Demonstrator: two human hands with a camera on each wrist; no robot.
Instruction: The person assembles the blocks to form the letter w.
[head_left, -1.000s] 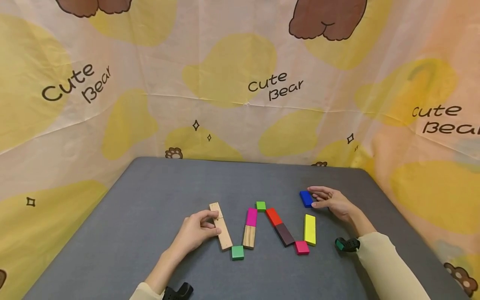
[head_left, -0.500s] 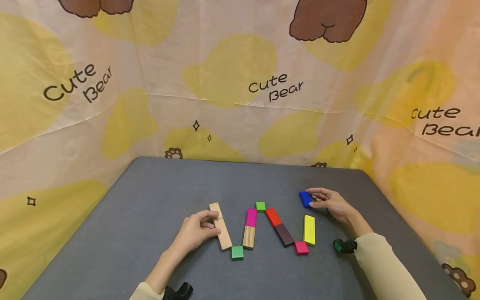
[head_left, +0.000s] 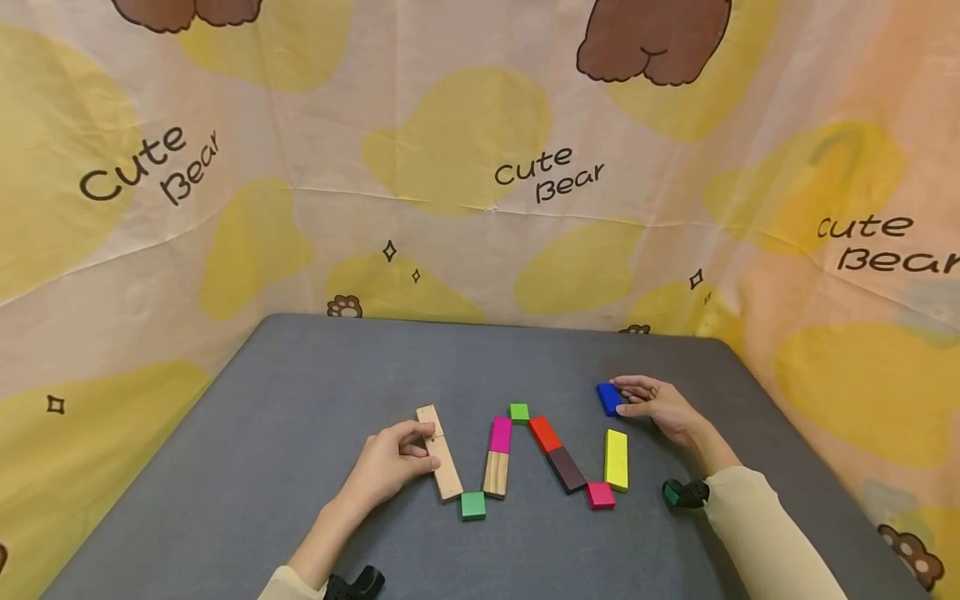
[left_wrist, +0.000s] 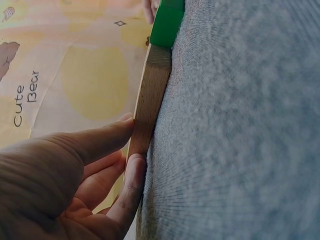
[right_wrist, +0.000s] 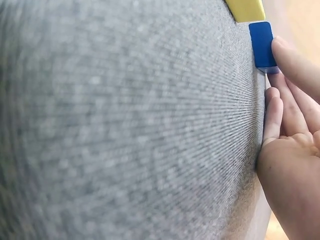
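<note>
My left hand (head_left: 393,462) has thumb and bent fingers on two plain wooden blocks (head_left: 448,475) laid end to end. In the left wrist view the thumb touches the top edge of a wooden block (left_wrist: 150,95) and a finger lies against its side. A green block (left_wrist: 166,25) stands at its far end. My right hand (head_left: 667,410) pinches a flat blue block (head_left: 608,400) between thumb and fingers at its right side. The right wrist view shows the thumb on the blue block (right_wrist: 262,45), close to a yellow block (right_wrist: 247,9).
Between the hands a zigzag of blocks runs over the grey table (head_left: 337,358): green (head_left: 473,506), striped wood (head_left: 497,475), magenta (head_left: 501,434), light green (head_left: 519,413), red (head_left: 545,433), dark brown (head_left: 566,469), pink (head_left: 601,496). A printed curtain (head_left: 450,167) encloses the table.
My right hand has shifted slightly left and its thumb has closed in on the blue block. The left hand and the other blocks stay in place.
</note>
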